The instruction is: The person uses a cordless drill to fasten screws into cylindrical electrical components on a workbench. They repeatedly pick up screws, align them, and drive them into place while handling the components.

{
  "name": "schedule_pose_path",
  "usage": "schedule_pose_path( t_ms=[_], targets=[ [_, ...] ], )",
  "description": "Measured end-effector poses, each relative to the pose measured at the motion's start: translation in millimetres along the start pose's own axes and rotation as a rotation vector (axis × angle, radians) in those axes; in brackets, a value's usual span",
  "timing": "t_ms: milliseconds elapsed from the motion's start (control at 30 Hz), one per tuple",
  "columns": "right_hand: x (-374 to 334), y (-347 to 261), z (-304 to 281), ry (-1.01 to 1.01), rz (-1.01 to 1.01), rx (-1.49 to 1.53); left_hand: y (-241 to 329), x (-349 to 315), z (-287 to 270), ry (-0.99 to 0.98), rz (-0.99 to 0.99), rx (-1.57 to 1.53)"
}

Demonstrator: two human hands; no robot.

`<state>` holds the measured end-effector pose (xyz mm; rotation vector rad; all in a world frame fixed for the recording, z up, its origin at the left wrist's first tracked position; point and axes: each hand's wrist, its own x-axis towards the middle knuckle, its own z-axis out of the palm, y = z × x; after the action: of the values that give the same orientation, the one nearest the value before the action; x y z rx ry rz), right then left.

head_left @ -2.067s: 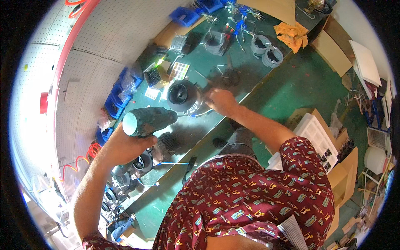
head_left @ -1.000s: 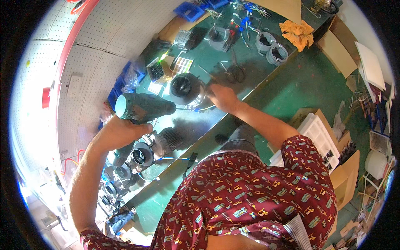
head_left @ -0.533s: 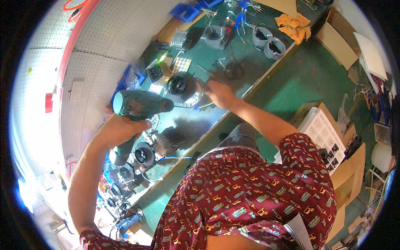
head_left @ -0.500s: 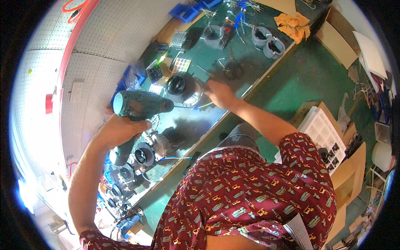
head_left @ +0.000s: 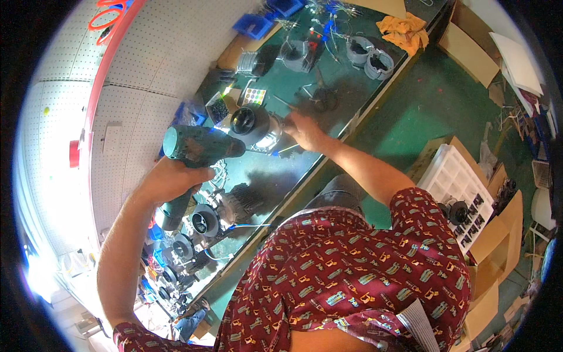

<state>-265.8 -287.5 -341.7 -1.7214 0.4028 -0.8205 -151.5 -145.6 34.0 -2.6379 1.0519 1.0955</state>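
Observation:
My left hand (head_left: 170,180) is wrapped round the handle of a dark green cordless drill (head_left: 202,145), held above the bench. The drill's long thin bit points right, toward the lower side of a round motor assembly (head_left: 268,139) with a black fan-like wheel (head_left: 243,120) at its left end. Whether the bit touches a screw there, I cannot tell. At the assembly's right end, my right hand (head_left: 305,132) has its fingers closed on it; the fingertips are partly hidden. Below the drill stands another motor (head_left: 205,220) with a black round wheel.
Further motors (head_left: 183,246) line the bench at lower left. Behind the held assembly are a small box of dark parts (head_left: 218,109) and a sheet of coloured stickers (head_left: 254,96). Grey rings (head_left: 378,64) and an orange cloth (head_left: 403,32) lie farther off. Right: a white compartment tray (head_left: 457,190).
The view has shifted slightly. Both hands keep their grips, and the drill stays at nearly the same place beside the motor assembly.

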Motion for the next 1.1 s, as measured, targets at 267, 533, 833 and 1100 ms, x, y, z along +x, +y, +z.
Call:
schedule_pose_path(
  t_ms=[267,533,833,1100],
  targets=[
    [0,46,17,0.108,-0.025,0.122,5,5,7,0.018,0.054,-0.031],
    [1,22,15,0.084,0.001,0.139,3,14,-5,-0.006,-0.019,-0.192],
    [23,15,14,0.037,0.169,0.153,-14,34,-31,-0.061,-0.114,-0.359],
    [23,28,8,0.075,0.113,0.176,-6,26,-8,-0.022,-0.062,-0.312]
  ],
)
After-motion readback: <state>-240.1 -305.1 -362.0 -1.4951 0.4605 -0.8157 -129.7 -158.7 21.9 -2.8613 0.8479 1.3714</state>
